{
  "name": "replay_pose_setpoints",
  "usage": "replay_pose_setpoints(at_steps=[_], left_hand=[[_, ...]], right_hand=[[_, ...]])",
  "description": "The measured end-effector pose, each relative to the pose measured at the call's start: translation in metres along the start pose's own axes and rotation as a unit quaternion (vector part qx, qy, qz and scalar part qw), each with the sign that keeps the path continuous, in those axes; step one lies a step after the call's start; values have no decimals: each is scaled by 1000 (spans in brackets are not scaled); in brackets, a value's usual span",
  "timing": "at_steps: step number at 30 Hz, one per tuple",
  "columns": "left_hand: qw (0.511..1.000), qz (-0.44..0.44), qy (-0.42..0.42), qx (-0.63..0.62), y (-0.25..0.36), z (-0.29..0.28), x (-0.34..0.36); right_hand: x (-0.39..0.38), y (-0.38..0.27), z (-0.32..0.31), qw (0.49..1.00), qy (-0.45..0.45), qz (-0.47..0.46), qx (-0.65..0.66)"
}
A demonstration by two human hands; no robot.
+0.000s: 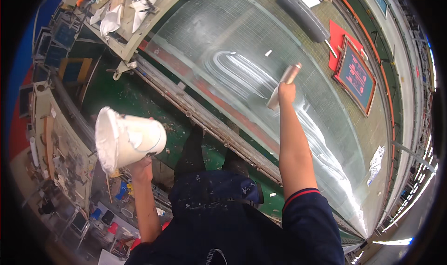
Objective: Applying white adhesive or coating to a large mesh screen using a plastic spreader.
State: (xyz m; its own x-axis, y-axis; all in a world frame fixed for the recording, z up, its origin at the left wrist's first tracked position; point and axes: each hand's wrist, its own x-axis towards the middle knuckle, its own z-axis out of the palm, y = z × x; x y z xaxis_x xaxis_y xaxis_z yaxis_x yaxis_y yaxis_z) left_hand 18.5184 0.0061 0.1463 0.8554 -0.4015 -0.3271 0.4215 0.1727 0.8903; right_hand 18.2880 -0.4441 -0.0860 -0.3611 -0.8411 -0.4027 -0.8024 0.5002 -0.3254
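Observation:
My left hand grips a white plastic bucket from beneath, its fingers partly hidden. The bucket is tilted, its mouth facing left, and white stuff coats the rim. At the right, my right hand is closed around a squeegee-like scraper with a wood-coloured bar and a pale blade. The blade's lower end appears to touch a long table top with a translucent, grid-marked sheet. Streaks of white paste curve across that sheet on both sides of the scraper.
A dark grey roller lies on the table's far side. Near it are a red sheet and a wood-framed screen. A metal rail edges the near side. Cluttered workbenches stand at left above a green floor.

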Motion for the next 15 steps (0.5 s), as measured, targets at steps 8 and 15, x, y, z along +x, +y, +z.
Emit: replay_pose_setpoints(at_steps=[8,15], left_hand=[[998,2,-67,-18,13,-61,90],[996,74,-39,-3,27,-106,110]], right_hand=[[-85,-123,77,907,-77,-376,-174],[-152,-190,142,683,-9,-674,-282]])
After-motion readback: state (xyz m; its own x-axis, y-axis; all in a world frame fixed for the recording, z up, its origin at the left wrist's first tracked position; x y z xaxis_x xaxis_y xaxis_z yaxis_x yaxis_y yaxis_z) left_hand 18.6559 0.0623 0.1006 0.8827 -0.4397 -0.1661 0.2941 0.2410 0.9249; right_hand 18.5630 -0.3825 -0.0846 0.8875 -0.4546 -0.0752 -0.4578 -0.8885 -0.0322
